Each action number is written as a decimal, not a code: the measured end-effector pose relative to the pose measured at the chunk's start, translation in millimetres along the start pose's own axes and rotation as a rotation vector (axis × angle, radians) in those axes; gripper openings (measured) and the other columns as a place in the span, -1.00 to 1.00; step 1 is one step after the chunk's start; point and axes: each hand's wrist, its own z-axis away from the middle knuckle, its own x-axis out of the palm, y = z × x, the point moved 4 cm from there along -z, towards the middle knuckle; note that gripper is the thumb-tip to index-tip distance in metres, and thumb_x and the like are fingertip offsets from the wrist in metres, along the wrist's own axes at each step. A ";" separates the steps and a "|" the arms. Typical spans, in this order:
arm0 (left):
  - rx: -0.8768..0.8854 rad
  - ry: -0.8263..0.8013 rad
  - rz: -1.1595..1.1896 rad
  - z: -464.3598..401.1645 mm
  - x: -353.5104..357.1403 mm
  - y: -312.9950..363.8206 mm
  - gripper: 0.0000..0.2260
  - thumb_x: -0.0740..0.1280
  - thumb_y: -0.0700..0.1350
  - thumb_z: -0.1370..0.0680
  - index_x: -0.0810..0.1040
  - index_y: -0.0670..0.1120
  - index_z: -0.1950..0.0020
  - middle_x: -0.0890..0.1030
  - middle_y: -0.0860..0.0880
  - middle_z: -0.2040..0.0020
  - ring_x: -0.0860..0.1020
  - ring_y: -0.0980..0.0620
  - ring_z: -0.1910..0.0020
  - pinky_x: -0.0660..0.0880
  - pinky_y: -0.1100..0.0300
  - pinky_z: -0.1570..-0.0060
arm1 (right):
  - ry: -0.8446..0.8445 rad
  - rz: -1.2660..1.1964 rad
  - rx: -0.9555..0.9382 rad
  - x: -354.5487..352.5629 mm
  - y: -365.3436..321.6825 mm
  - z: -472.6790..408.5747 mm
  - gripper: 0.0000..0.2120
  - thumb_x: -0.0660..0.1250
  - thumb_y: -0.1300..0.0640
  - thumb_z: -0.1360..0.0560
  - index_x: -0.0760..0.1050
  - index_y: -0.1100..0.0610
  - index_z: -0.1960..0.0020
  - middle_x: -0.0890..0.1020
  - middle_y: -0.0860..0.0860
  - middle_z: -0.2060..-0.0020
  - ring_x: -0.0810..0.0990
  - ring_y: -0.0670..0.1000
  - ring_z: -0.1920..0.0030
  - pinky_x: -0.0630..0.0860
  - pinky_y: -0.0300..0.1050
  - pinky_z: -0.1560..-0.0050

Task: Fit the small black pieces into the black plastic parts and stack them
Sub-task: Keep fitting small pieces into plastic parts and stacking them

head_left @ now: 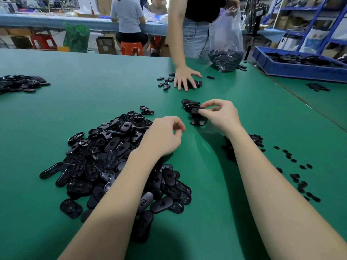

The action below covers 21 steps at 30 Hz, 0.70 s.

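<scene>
We work at a wide green table (112, 87) in a workshop, with blue shelving (319, 21) at the right and seated workers on orange stools (132, 48) at a long bench behind. Our right hand (217, 115) pinches a black plastic part (196, 110) at the top of a small stack (195, 113) in the middle of the table. Our left hand (163, 137) hovers loosely curled, holding nothing, above a big heap of black parts (112, 162). Small black pieces (296, 175) lie scattered to the right. Across the table another person's hand (185, 76) presses flat on loose parts, beside a clear bag (225, 40) of them and a blue tray (300, 68).
</scene>
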 end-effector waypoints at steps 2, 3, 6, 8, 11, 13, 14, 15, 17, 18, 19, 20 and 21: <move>-0.006 -0.020 -0.010 0.1 0.0 -1.3 -0.80 0.28 -0.17 -0.55 0.60 0.13 0.10 0.67 0.16 0.11 0.62 0.06 0.10 0.57 0.06 -0.10 | -0.011 0.082 0.012 1.9 -6.0 -12.0 -0.95 0.51 -0.02 -0.44 0.65 -0.13 0.14 0.67 -0.17 0.22 0.62 -0.09 0.10 0.46 -0.19 0.16; -0.009 -0.029 -0.008 0.0 -0.1 -1.9 -0.78 0.26 -0.19 -0.56 0.60 0.12 0.08 0.68 0.13 0.07 0.63 0.06 0.08 0.56 0.08 -0.11 | -0.014 0.135 0.015 2.9 -8.1 -16.3 -0.96 0.49 -0.03 -0.44 0.65 -0.14 0.12 0.69 -0.17 0.19 0.62 -0.06 0.05 0.47 -0.16 0.12; -0.005 -0.050 0.038 -0.5 -3.6 -3.1 -0.72 0.19 -0.29 -0.57 0.62 0.02 0.01 0.70 0.04 0.02 0.60 0.19 0.13 0.50 0.34 -0.10 | -0.015 0.261 0.001 5.0 -12.5 -24.4 -0.95 0.45 -0.03 -0.44 0.64 -0.15 0.10 0.71 -0.16 0.11 0.63 -0.03 -0.04 0.46 -0.15 0.07; 0.000 -0.053 0.053 0.1 -7.8 -1.8 -0.68 0.14 -0.34 -0.56 0.63 -0.04 -0.03 0.69 0.00 0.02 0.54 0.30 0.20 0.39 0.53 0.06 | -0.017 0.290 -0.009 4.7 -14.1 -26.4 -0.92 0.44 -0.01 -0.45 0.63 -0.16 0.07 0.71 -0.16 0.08 0.63 -0.03 -0.07 0.49 -0.14 0.02; -0.005 -0.073 0.079 0.3 -11.5 -1.6 -0.67 0.13 -0.34 -0.57 0.64 -0.05 -0.04 0.69 -0.01 0.03 0.54 0.26 0.22 0.42 0.41 0.03 | -0.007 0.303 -0.018 1.9 -14.7 -24.6 -0.86 0.44 -0.02 -0.47 0.64 -0.13 -0.03 0.70 -0.17 0.05 0.62 -0.04 -0.10 0.53 -0.12 -0.06; -0.015 -0.117 0.084 0.0 -12.8 -2.9 -0.69 0.14 -0.31 -0.60 0.63 -0.04 -0.04 0.70 0.01 0.04 0.54 0.31 0.25 0.46 0.35 0.03 | -0.006 0.288 -0.021 0.2 -14.5 -18.0 -0.84 0.44 -0.03 -0.47 0.64 -0.11 -0.05 0.70 -0.16 0.04 0.62 -0.03 -0.10 0.55 -0.09 -0.09; -0.018 -0.138 0.083 -0.7 -13.9 -3.3 -0.71 0.14 -0.29 -0.61 0.63 -0.03 -0.04 0.70 0.02 0.05 0.54 0.35 0.28 0.47 0.36 0.06 | -0.007 0.267 -0.022 -0.6 -14.3 -12.7 -0.87 0.43 -0.02 -0.47 0.64 -0.11 -0.02 0.70 -0.17 0.07 0.62 -0.02 -0.09 0.56 -0.08 -0.09; -0.017 -0.151 0.075 -1.2 -15.3 -3.4 -0.72 0.15 -0.28 -0.61 0.63 -0.03 -0.04 0.70 0.03 0.06 0.53 0.37 0.31 0.45 0.41 0.11 | -0.009 0.244 -0.024 -1.0 -13.5 -6.0 -0.90 0.42 -0.01 -0.47 0.64 -0.12 0.02 0.69 -0.19 0.11 0.62 -0.02 -0.07 0.56 -0.08 -0.07; 0.003 -0.157 0.009 -1.8 -20.0 -2.5 -0.76 0.20 -0.24 -0.60 0.63 0.00 -0.03 0.68 0.09 0.10 0.52 0.35 0.29 0.36 0.53 0.21 | -0.015 0.196 -0.032 -0.4 -10.0 10.7 -0.96 0.42 -0.01 -0.47 0.64 -0.12 0.09 0.68 -0.21 0.17 0.63 -0.04 -0.03 0.55 -0.09 -0.01; 0.017 -0.156 -0.043 -1.6 -22.3 -1.4 -0.79 0.24 -0.22 -0.58 0.63 0.02 -0.02 0.66 0.11 0.13 0.51 0.32 0.26 0.33 0.54 0.24 | -0.024 0.173 -0.039 0.8 -7.7 20.1 -0.97 0.42 -0.01 -0.47 0.64 -0.11 0.12 0.67 -0.21 0.20 0.63 -0.06 0.00 0.55 -0.10 0.00; 0.028 -0.162 -0.094 -0.9 -23.9 -0.1 -0.81 0.28 -0.20 -0.56 0.64 0.03 -0.01 0.64 0.12 0.15 0.51 0.28 0.24 0.33 0.51 0.24 | -0.042 0.156 -0.049 2.1 -4.9 29.2 -0.96 0.43 -0.02 -0.47 0.65 -0.10 0.14 0.68 -0.21 0.21 0.64 -0.08 0.02 0.56 -0.10 -0.01; 0.035 -0.180 -0.138 0.0 -24.7 1.3 -0.82 0.30 -0.19 -0.55 0.64 0.04 0.00 0.63 0.13 0.16 0.51 0.25 0.23 0.34 0.45 0.22 | -0.068 0.150 -0.061 4.0 -2.2 37.2 -0.94 0.43 -0.02 -0.48 0.66 -0.10 0.17 0.69 -0.19 0.21 0.65 -0.10 0.04 0.57 -0.11 -0.02; 0.036 -0.207 -0.169 0.8 -24.8 2.4 -0.82 0.31 -0.19 -0.53 0.64 0.05 0.00 0.63 0.12 0.16 0.51 0.25 0.24 0.35 0.42 0.22 | -0.100 0.157 -0.071 6.0 -0.5 43.6 -0.92 0.44 -0.01 -0.48 0.66 -0.10 0.19 0.69 -0.19 0.21 0.65 -0.12 0.05 0.57 -0.13 -0.01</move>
